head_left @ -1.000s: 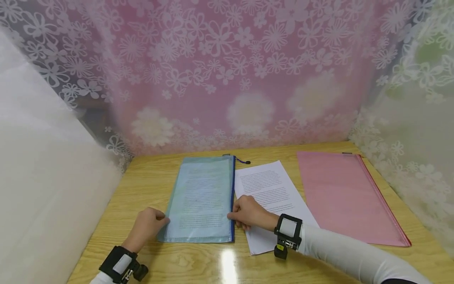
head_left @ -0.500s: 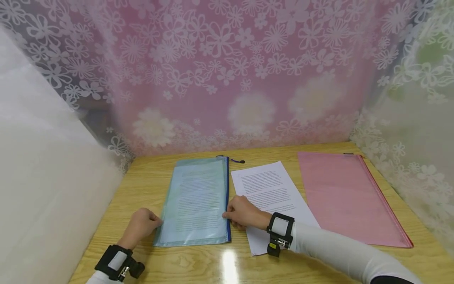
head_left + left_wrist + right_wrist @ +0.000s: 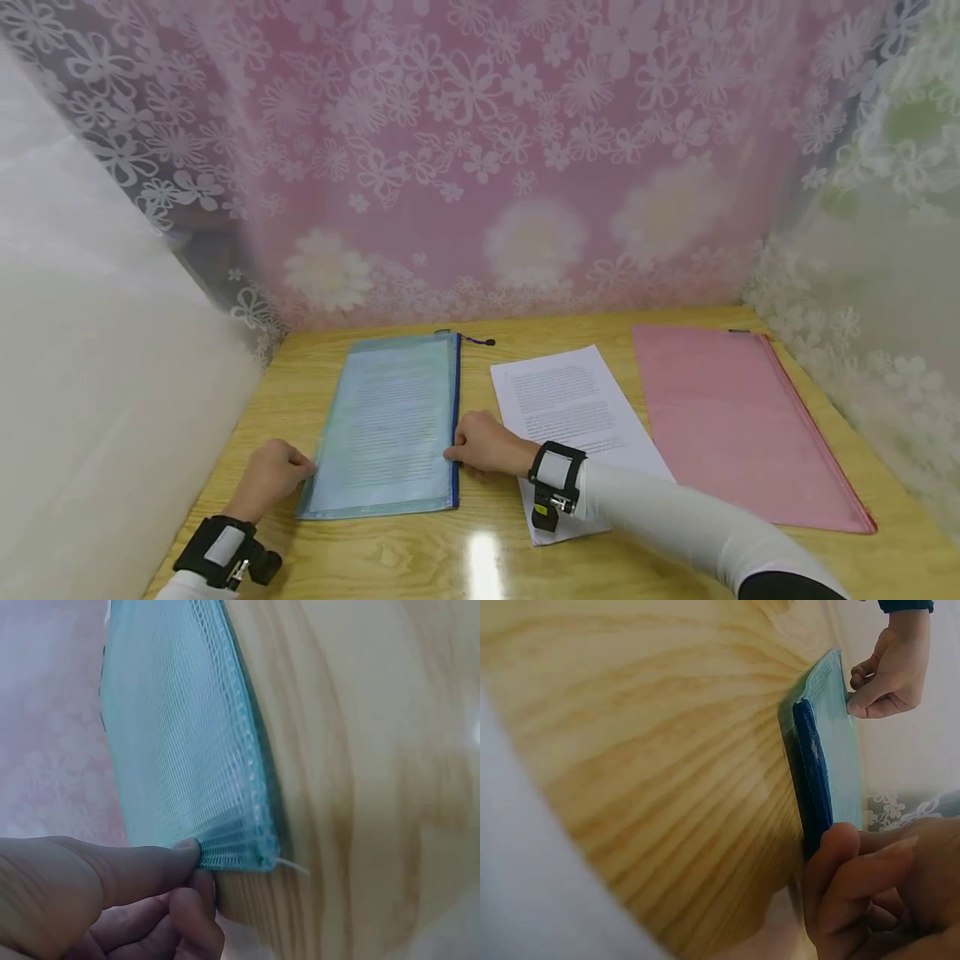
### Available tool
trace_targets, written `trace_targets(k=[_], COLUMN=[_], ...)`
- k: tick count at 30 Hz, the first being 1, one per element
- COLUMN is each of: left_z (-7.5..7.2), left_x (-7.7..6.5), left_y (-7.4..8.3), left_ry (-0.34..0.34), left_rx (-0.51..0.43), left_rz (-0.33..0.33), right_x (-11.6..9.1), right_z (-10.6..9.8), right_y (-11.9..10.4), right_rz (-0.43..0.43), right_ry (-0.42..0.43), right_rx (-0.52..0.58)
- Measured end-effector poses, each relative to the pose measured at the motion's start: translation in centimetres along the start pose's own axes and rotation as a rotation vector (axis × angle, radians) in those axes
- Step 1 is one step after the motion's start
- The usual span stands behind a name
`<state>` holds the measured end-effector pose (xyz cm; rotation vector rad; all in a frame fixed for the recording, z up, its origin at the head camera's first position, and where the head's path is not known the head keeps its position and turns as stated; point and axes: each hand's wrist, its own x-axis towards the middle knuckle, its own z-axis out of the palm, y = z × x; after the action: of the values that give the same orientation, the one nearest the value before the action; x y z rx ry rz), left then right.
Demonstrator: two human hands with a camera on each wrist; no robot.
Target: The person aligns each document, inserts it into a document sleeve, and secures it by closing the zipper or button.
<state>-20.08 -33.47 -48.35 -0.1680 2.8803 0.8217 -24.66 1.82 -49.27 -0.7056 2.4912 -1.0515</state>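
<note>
A light blue mesh zipper pouch (image 3: 390, 425) with a printed sheet showing inside lies left of the middle of the table. My left hand (image 3: 272, 477) pinches its left edge near the front corner, thumb on top, as the left wrist view shows close up. On the opposite side, my right hand (image 3: 487, 446) pinches the dark blue zipper edge (image 3: 814, 769) of the pouch. The zipper's pull cord (image 3: 478, 340) sticks out at the far right corner. Under my right wrist and forearm lie white printed papers (image 3: 558, 396), partly covered by the sleeve.
A pink zipper pouch (image 3: 738, 425) lies flat at the right of the wooden table (image 3: 390, 558). Behind the table hangs a pink flowered curtain (image 3: 450, 167), with a white sheet (image 3: 112, 375) at the left side. Both wrists wear black camera straps.
Both hands have moved left, carrying the blue pouch with them, so a strip of table now shows between it and the printed papers. The papers and the pink pouch stay in place.
</note>
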Motion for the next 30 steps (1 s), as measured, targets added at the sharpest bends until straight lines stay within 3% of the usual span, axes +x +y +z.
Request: trace_targets(k=[7, 16, 24, 30], left_z=[-1.2, -1.7, -2.3, -2.7], left_x=[0.4, 1.5, 1.7, 2.1], left_y=[-1.6, -3.1, -3.6, -3.3], left_ry=[0.018, 0.055, 0.083, 0.06], left_rx=[0.006, -0.003, 0.025, 0.036], left_rz=[0.007, -0.062, 0.0, -0.066], right_x=[1.8, 3.9, 4.9, 5.3], right_z=[0.9, 1.2, 1.7, 2.1], right_y=[-0.9, -1.5, -2.1, -2.2], right_rz=[-0.003, -0.027, -0.015, -0.006], right_ry=[-0.011, -0.014, -0.012, 0.008], right_rx=[-0.035, -0.09, -0.129, -0.149])
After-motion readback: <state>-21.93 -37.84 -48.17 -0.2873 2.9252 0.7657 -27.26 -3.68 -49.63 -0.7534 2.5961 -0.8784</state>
